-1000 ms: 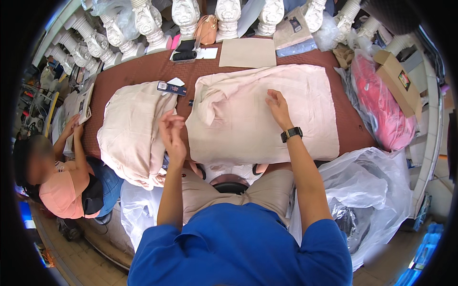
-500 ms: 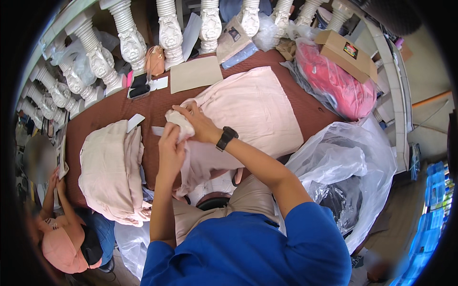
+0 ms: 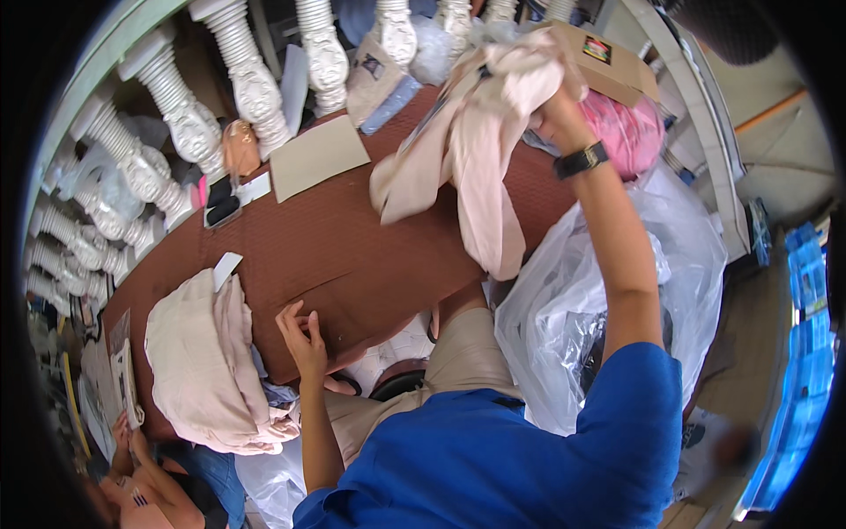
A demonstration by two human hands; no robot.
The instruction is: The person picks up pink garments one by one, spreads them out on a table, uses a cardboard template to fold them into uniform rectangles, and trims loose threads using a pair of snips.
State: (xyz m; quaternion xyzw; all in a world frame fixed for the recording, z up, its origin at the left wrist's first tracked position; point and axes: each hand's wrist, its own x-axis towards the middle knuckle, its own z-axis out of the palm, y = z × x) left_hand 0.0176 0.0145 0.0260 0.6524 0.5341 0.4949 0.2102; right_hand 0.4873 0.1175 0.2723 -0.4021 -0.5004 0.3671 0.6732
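My right hand [image 3: 560, 116], with a dark watch on its wrist, grips a pale pink cloth [image 3: 480, 141] and holds it up over the far right of the brown-covered table [image 3: 352, 256]. Two long folds of the cloth hang down, somewhat blurred, toward the near edge. Bunched cloth partly hides the gripping fingers. My left hand [image 3: 305, 342] is empty over the table's near side, its fingers apart and slightly curled. Left of it lies a stack of folded pale pink cloths [image 3: 198, 361], with a small white card [image 3: 226, 270] on top.
A large clear plastic bag [image 3: 546, 309] stands at the near right. Behind the table runs a white balustrade [image 3: 322, 57]. A beige sheet [image 3: 319, 159], an orange pouch [image 3: 240, 148], a cardboard box [image 3: 608, 62] and a pink bagged bundle [image 3: 624, 132] line the far side. Another person's hands [image 3: 130, 434] are at far left.
My right hand has lifted the pale pink cloth off the table and carried it to the far right. The left hand has let go of it and drawn back toward the near edge.
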